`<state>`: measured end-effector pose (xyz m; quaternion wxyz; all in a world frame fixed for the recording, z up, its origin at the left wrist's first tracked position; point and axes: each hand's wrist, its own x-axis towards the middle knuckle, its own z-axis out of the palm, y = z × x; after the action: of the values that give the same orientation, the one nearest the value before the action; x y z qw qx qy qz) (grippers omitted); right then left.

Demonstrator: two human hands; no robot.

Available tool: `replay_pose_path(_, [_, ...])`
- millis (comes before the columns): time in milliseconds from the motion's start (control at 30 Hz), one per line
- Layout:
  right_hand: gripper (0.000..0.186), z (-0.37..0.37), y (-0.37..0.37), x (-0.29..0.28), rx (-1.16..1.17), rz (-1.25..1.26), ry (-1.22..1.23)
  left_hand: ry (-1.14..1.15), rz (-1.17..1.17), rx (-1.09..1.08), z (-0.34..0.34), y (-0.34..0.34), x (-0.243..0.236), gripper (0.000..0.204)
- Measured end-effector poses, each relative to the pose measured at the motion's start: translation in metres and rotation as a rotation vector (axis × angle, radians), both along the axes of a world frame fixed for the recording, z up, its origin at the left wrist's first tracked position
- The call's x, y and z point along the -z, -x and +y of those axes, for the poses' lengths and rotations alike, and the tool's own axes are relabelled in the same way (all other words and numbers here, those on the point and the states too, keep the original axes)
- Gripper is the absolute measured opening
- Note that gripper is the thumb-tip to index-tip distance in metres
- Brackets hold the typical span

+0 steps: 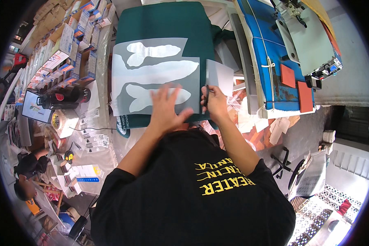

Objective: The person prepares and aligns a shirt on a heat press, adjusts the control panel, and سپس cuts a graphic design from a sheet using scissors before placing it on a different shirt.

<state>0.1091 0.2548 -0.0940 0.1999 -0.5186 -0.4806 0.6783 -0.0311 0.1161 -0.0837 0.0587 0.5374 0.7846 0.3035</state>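
My left hand, slightly blurred, has its fingers spread over a greyish film sheet. Several white fish-like shapes show on this sheet, and the lowest white shape is partly covered by my fingers. Folded dark green cloth with white lettering at its lower left corner lies under the film. At the film's right edge, my right hand is closed round a slim black tool; its exact kind is unclear. Just beyond that hand rests a separate pale sheet.
Boxes are stacked at the far left, with a black bottle and a screen nearer. A blue-covered surface at the right carries red pads and a machine. Another person is at the lower left.
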Motion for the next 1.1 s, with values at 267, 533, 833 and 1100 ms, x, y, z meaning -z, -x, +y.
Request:
replay_pose_path(267, [0.035,0.006,-0.091,0.001,-0.199,0.097,0.061,0.166,0.214,0.060,0.009,0.110,0.035,0.058])
replay_pose_path(533, [0.042,-0.053,-0.099,0.009,-0.320,0.107,0.221,0.069,0.127,0.344,0.018,0.164,0.018,0.041])
replay_pose_path(833, [0.053,-0.064,-0.046,-0.001,-0.227,0.086,0.130,-0.142,-0.056,0.445,0.055,0.057,0.022,0.042])
replay_pose_path(1100, [0.050,-0.063,-0.046,0.001,-0.202,0.090,0.142,-0.157,-0.053,0.382,0.057,0.048,0.032,0.044])
